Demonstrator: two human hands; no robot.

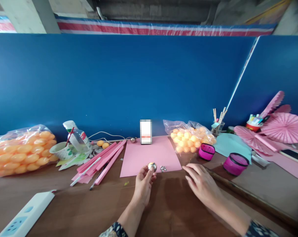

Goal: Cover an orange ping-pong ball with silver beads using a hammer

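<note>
My left hand (145, 183) is closed, its thumb and fingers pinching a shiny silver ball (152, 166) over the front edge of a pink paper sheet (151, 154). A yellowish patch shows on the ball; I cannot tell whether it is a reflection. Just right of it, small shiny metal pieces (163, 168) lie in a cluster on the sheet. With its fingers stretched out and nothing in it, my right hand (200, 182) lies low over the brown table, by the sheet's right corner. Another silver ball (133, 140) sits at the sheet's back left.
Bags of orange balls (23, 154) stand left and back right (188, 136). Pink strips (102, 161), a paper cup (62, 150) and a bottle (77, 136) are on the left. Magenta bands (235, 164), paper fans (287, 126) and a power strip (28, 214) lie around.
</note>
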